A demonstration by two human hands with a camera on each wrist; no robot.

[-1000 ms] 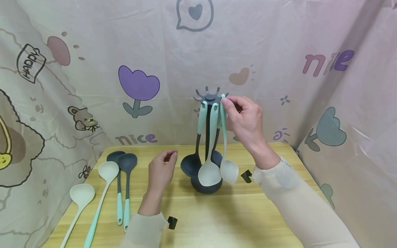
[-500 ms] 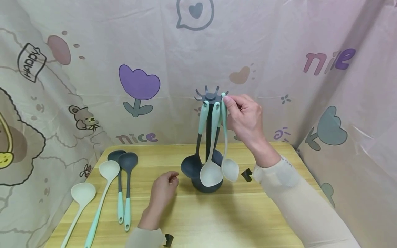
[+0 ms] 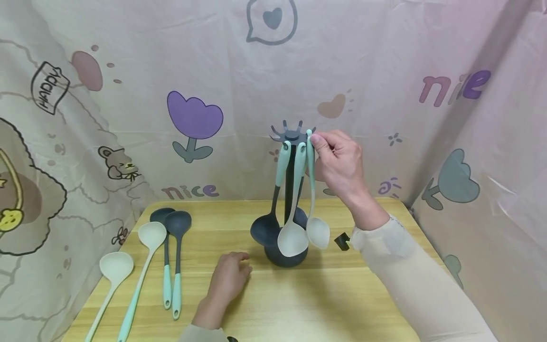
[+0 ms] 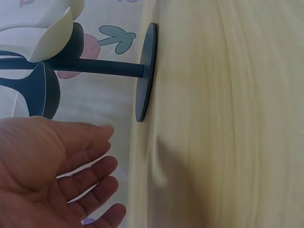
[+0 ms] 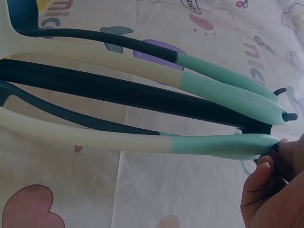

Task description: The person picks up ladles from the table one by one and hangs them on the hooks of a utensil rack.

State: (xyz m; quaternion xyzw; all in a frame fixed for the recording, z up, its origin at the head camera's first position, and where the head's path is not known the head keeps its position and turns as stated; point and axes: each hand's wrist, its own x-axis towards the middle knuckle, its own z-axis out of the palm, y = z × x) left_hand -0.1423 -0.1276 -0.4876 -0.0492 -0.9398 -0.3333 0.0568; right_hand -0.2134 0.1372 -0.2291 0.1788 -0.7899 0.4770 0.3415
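Right wrist view has my fingers [image 5: 260, 176] pinched on the mint handle tip of the white ladle [image 5: 142, 140], right at the rack's hook. From the head view, my right hand [image 3: 339, 164] holds that ladle [image 3: 317, 232] hanging straight below my fingertips beside the utensil rack [image 3: 288, 190]. My left hand [image 3: 228, 280] rests loose on the tabletop [image 3: 299, 304], fingers relaxed and apart, just beside the rack's base [image 4: 145, 71].

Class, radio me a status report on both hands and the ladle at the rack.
Right hand pinches cream ladle's handle top at rack. Left hand open, holding nothing. Nothing in the way.
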